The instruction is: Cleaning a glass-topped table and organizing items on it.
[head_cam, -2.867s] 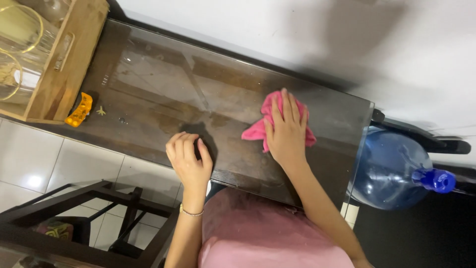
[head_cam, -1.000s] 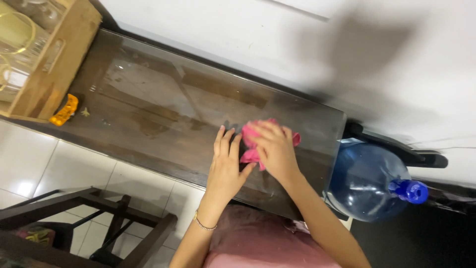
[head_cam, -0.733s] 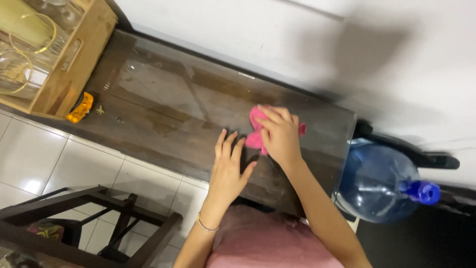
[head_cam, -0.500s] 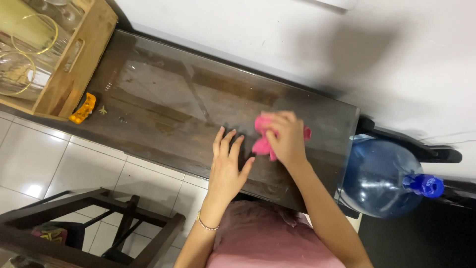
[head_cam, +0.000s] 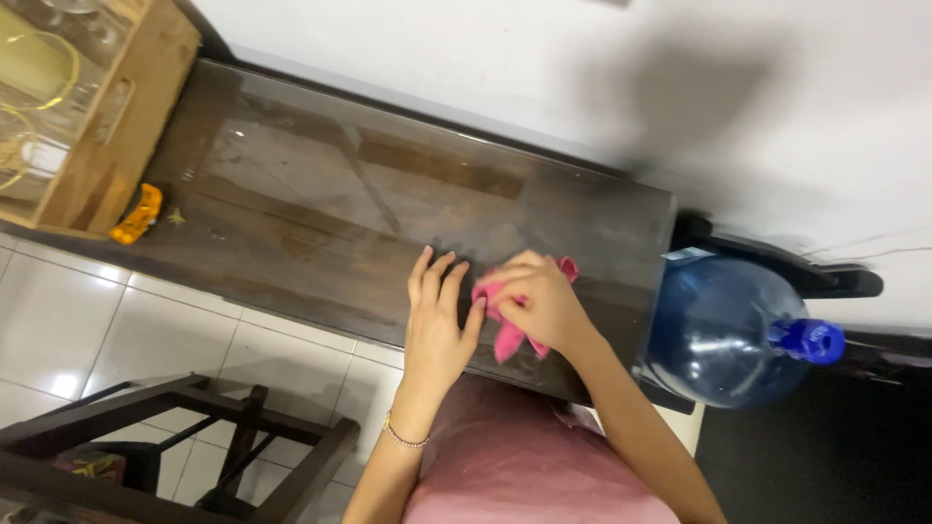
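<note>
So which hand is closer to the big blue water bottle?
The right hand, pressing the pink cloth on the glass table, is nearer the big blue water bottle. The left hand lies flat on the far side of the cloth.

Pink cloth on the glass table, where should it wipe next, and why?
Probably slide the right hand with the cloth leftward, past the flat left hand: smudges and streaks show on the table toward the wooden tray.

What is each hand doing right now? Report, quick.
Left hand: open, flat on the glass-topped table, holding nothing.
Right hand: closed on the pink cloth.
</note>
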